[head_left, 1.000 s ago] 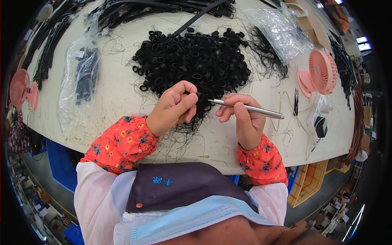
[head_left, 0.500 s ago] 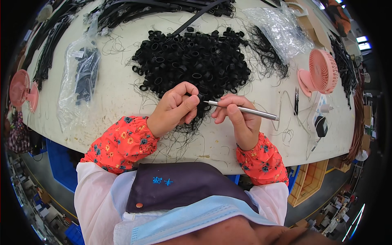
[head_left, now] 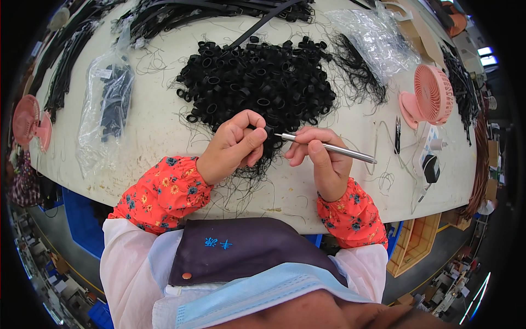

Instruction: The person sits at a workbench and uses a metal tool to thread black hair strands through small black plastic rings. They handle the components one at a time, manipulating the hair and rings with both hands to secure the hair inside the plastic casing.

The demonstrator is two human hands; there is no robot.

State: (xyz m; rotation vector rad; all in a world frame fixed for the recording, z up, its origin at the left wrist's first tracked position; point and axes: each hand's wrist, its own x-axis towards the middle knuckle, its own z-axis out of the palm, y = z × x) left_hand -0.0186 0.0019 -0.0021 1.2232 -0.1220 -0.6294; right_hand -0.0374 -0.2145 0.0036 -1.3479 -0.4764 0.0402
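Observation:
My left hand is closed on a small black loop, pinched between thumb and curled forefinger; most of it is covered by the fingers. From the other side my right hand grips a slim silver metal pen-shaped tool. Its thin tip points left and ends close beside the black loop; whether the two touch I cannot tell. Just beyond both hands lies a large heap of black loops. Beneath the hands, a tangle of loose black threads spreads on the white table.
Black belts lie along the far edge. On the left are a clear plastic bag and a pink fan. At right stand another pink fan, black thread snips, a power strip with cables, and crumpled clear plastic.
My right hand and the metal tool have shifted very slightly to the right, so the tip sits a little farther from my left fingers. My left hand stays in place.

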